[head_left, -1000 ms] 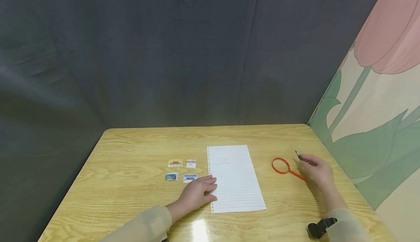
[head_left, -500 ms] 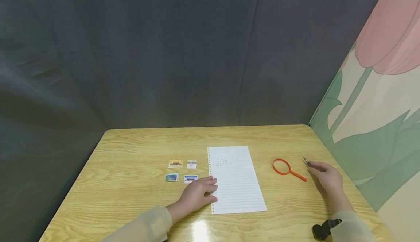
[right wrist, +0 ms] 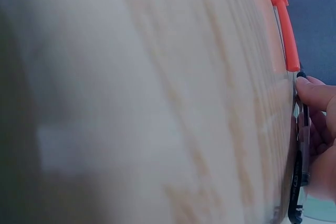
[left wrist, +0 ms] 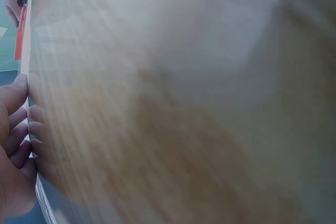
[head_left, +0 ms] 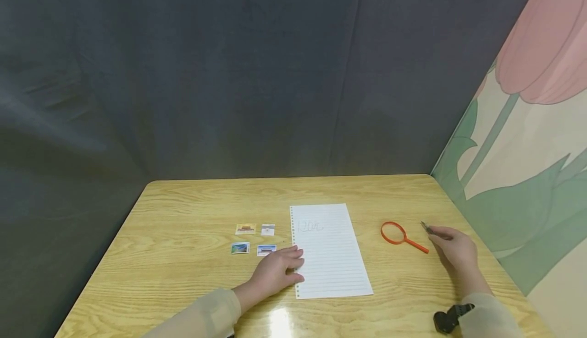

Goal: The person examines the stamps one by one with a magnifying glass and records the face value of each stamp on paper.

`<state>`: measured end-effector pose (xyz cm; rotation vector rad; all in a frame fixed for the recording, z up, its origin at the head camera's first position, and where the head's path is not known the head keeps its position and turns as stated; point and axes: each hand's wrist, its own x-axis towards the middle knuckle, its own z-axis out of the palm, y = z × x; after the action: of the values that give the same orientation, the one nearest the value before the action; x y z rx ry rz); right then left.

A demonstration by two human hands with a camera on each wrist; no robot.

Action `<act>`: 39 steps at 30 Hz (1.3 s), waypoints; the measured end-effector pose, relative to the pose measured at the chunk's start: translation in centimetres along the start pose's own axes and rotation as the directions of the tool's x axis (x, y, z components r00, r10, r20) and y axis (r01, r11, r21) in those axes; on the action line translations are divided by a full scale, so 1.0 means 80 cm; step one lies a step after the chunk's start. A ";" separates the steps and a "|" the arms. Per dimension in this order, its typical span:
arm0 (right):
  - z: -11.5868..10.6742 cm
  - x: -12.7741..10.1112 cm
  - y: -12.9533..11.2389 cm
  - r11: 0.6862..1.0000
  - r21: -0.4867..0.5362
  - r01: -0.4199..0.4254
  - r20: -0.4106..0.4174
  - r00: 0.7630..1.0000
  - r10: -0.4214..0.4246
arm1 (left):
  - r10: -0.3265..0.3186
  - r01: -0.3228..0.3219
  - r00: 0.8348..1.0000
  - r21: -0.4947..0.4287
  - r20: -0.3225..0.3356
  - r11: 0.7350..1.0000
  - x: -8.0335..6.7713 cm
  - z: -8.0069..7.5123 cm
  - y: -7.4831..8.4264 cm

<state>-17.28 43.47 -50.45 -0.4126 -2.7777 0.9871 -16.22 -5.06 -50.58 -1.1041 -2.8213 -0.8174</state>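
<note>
My left hand (head_left: 274,270) rests on the left edge of a sheet of lined paper (head_left: 339,261), fingers spread loosely. Handwriting that looks like "1.20" and a character stands near the sheet's top. Just beyond that hand lie several postage stamps, among them a yellow stamp (head_left: 245,229) and a blue stamp (head_left: 266,250). At the right, my right hand (head_left: 458,250) holds a pen (head_left: 426,227) low over the table, its tip pointing to the far left. The right wrist view shows the thumb against the dark pen (right wrist: 298,182), close to the tabletop.
A red-framed magnifying glass (head_left: 404,240) lies between the paper and my right hand. The wooden table (head_left: 192,205) ends at a dark curtain (head_left: 257,83) behind and to the left. A wall with a tulip pattern (head_left: 518,195) borders the right side.
My right hand, with the pen, has moved right and toward me, off the magnifying glass's handle, and lower to the table. The left hand has stayed on the paper.
</note>
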 end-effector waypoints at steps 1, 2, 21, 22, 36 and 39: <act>0.000 0.000 0.000 1.000 -0.005 0.006 -0.002 1.000 -0.006 | -0.002 0.002 1.000 -0.001 0.001 1.000 0.000 0.000 0.000; 0.000 0.000 0.001 1.000 -0.011 0.011 -0.002 1.000 -0.011 | -0.003 0.003 1.000 -0.002 0.002 1.000 0.000 0.000 0.000; -0.007 0.000 0.004 0.998 0.005 0.069 -0.016 0.998 -0.069 | -0.002 0.002 1.000 0.013 -0.004 1.000 0.000 0.001 -0.002; -0.007 -0.001 0.002 0.997 0.008 0.071 -0.023 0.997 -0.071 | -0.001 0.001 1.000 0.014 -0.005 1.000 0.001 0.001 -0.002; 0.006 -0.020 -0.042 0.974 0.186 0.128 0.063 0.988 -0.142 | 0.045 -0.045 0.999 0.006 0.016 0.999 0.007 -0.002 -0.006; 0.011 -0.022 -0.042 0.975 0.189 0.115 0.091 0.987 -0.134 | 0.040 -0.040 0.999 -0.028 0.018 0.999 0.007 -0.003 -0.007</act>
<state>-16.50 39.93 -49.07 -0.1638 -2.7288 1.2520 -17.06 -5.15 -50.56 -1.1742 -2.8014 -0.8503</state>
